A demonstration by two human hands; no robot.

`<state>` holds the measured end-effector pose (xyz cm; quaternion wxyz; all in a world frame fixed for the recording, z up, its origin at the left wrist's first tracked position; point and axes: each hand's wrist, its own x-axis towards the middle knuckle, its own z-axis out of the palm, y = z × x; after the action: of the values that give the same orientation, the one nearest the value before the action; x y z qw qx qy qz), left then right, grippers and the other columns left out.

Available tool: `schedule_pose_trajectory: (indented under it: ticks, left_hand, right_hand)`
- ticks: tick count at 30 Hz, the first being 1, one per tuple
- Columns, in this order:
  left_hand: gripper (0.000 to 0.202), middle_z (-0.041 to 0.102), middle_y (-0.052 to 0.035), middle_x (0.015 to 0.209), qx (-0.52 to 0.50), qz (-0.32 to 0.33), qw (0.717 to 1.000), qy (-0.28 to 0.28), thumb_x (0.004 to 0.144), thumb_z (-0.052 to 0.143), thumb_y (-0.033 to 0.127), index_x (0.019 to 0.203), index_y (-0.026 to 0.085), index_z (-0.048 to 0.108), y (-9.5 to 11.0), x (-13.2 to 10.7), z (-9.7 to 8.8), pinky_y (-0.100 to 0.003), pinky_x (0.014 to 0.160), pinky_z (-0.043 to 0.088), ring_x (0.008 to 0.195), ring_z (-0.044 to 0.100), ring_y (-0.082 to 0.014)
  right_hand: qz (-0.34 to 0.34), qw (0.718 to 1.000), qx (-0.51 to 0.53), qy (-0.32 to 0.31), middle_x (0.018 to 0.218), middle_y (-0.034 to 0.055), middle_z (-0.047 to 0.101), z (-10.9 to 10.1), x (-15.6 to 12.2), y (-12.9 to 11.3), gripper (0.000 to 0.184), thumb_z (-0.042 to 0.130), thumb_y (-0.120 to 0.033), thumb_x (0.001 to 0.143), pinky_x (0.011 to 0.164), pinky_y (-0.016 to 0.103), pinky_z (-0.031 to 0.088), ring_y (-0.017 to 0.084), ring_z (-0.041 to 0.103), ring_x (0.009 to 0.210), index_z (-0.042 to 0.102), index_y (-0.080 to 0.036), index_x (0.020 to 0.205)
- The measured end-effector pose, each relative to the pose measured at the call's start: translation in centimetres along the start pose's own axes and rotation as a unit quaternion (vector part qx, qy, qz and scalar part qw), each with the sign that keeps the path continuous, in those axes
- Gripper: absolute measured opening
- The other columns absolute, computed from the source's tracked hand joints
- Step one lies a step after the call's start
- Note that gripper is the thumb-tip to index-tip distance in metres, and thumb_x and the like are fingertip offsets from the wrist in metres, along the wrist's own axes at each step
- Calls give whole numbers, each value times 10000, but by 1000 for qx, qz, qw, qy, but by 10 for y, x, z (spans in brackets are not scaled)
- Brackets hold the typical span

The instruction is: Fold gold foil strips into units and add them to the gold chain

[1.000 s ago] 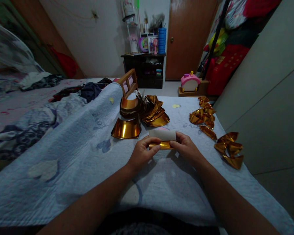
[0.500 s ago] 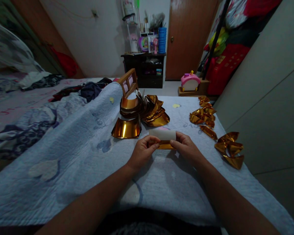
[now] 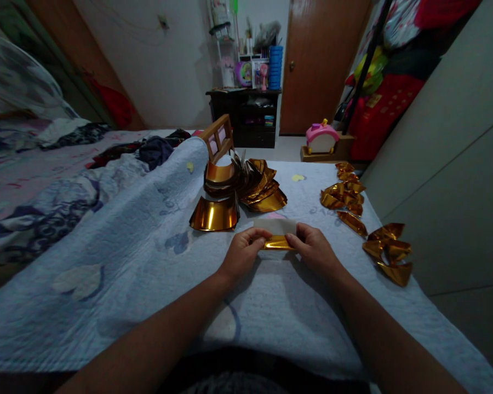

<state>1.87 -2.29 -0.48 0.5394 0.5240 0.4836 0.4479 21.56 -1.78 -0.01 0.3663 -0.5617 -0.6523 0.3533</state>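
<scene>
A sheet of gold foil paper (image 3: 278,242) is pinched between my two hands, low over the bedspread. Its near part is folded into a gold band, and its pale back stands up beyond. My left hand (image 3: 244,249) grips the left end, thumb on the gold band. At the right end my right hand (image 3: 312,246) is closed on it the same way. Ahead and to the left lies a fanned stack of gold foil sheets (image 3: 214,214). Folded gold foil pieces (image 3: 388,249) lie to the right, with several more folded pieces (image 3: 343,194) farther back.
The light blue quilted bedspread (image 3: 148,312) covers the surface under my arms. A small wooden rail (image 3: 218,137) stands behind the foil stack. Beyond are a dark cabinet (image 3: 246,117) and a pink toy (image 3: 322,137). A pale wardrobe (image 3: 456,191) borders the right side.
Along the near edge, more of the gold face shows as the fold has turned, and the pale part looks lower. Both hands keep their grip; the view has shifted slightly.
</scene>
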Motion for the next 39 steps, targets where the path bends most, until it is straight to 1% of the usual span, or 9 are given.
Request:
schedule_pose_trajectory:
  ticks: [4, 9, 12, 14, 18, 23, 27, 33, 39]
  left_hand:
    - [181, 734, -46, 878, 16, 10, 1000, 0, 805, 587, 191, 882, 158, 746, -1, 4, 1, -288, 796, 489, 847, 654, -180]
    - [228, 722, -45, 898, 144, 61, 988, -12, 831, 523, 148, 928, 169, 728, -7, 10, 1, -314, 815, 503, 863, 657, -196]
    - [228, 693, -55, 972, 241, 131, 962, -13, 822, 521, 107, 947, 181, 697, -11, 12, 1, -342, 890, 495, 960, 643, -212]
    - [230, 676, -67, 1013, 298, 155, 942, -14, 803, 539, 81, 963, 181, 671, -11, 13, 1, -358, 923, 486, 1006, 629, -224]
    - [286, 672, -79, 1054, 386, 144, 911, -11, 798, 593, 93, 1067, 190, 607, -11, 12, 3, -388, 923, 472, 1018, 616, -249]
    - [271, 658, -92, 1071, 473, 121, 873, 16, 851, 596, 159, 1118, 187, 565, -11, 11, 4, -435, 940, 417, 1050, 569, -287]
    - [309, 627, -106, 1131, 497, 107, 861, 35, 849, 571, 132, 1154, 175, 539, -10, 11, 6, -439, 968, 387, 1090, 525, -289]
    - [298, 617, -85, 1079, 478, 100, 871, 50, 827, 575, 101, 1111, 175, 520, -12, 13, 5, -415, 949, 404, 1046, 527, -266]
    - [140, 605, -79, 1057, 498, 173, 849, 35, 875, 598, 139, 999, 198, 625, -14, 12, 1, -424, 941, 409, 1039, 520, -267]
  right_hand:
    - [-1, 998, -54, 17, 621, -14, 554, 0, -1, -2, 186, 535, -337, 831, 562, 264, 326, 140, 482, 576, 572, -199, 712]
    - [21, 986, -164, 2, 658, 16, 603, 0, 0, -3, 154, 545, -278, 852, 589, 271, 315, 156, 522, 608, 577, -195, 727]
    - [24, 970, -243, -12, 720, 44, 649, 1, 0, -2, 137, 551, -240, 883, 609, 276, 311, 165, 542, 649, 598, -187, 765]
    - [25, 958, -286, -18, 765, 61, 679, 1, 0, -2, 127, 555, -229, 900, 625, 281, 311, 175, 560, 687, 619, -184, 800]
    - [27, 938, -345, -25, 846, 93, 717, 4, 0, -3, 120, 558, -220, 918, 657, 300, 313, 205, 599, 770, 649, -181, 850]
    - [34, 926, -374, -25, 912, 119, 731, 6, 0, -7, 121, 552, -217, 929, 676, 315, 320, 227, 627, 820, 658, -173, 891]
    - [43, 923, -381, -26, 911, 116, 730, 6, -1, -9, 127, 557, -232, 930, 670, 316, 317, 230, 633, 826, 665, -171, 903]
    - [35, 922, -385, -27, 930, 120, 734, 6, 0, -5, 121, 565, -236, 934, 667, 321, 311, 237, 638, 843, 660, -172, 894]
    - [27, 918, -393, -30, 959, 123, 723, 7, 0, -3, 112, 562, -237, 937, 698, 322, 330, 241, 629, 873, 647, -173, 904]
